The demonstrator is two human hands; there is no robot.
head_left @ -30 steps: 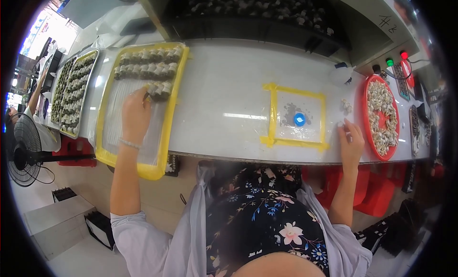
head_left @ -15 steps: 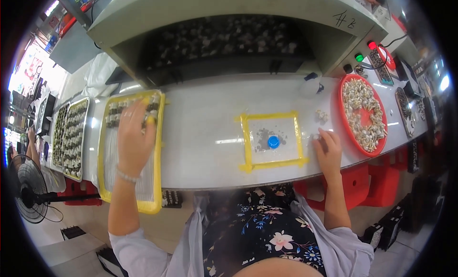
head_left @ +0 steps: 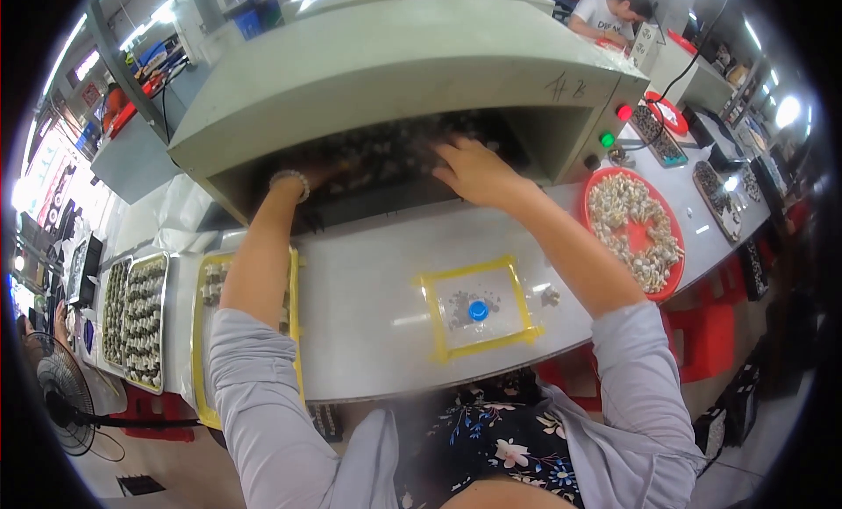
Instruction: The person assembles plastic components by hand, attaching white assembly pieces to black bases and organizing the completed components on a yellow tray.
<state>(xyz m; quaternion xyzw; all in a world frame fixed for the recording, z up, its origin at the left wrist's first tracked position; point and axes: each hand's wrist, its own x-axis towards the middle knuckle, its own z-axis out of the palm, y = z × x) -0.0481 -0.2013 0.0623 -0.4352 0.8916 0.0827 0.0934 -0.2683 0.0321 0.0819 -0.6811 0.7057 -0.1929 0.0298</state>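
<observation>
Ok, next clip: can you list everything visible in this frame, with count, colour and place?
Machine hood: one, grey-green, at the back of the table, with an open dark mouth.
Small parts: many, dark, inside the machine mouth.
Lamps: one red, one green, on the machine's right end.
Round tray: one, red, right of the machine, full of pale parts.
Taped square: one, yellow, on the white table, around a blue cap.
Yellow tray: one, at the left table edge.
Metal trays: two, far left, filled with parts.
Fan: one, black, lower left.
Left hand: inside the machine mouth.
Right hand: on the parts.
</observation>
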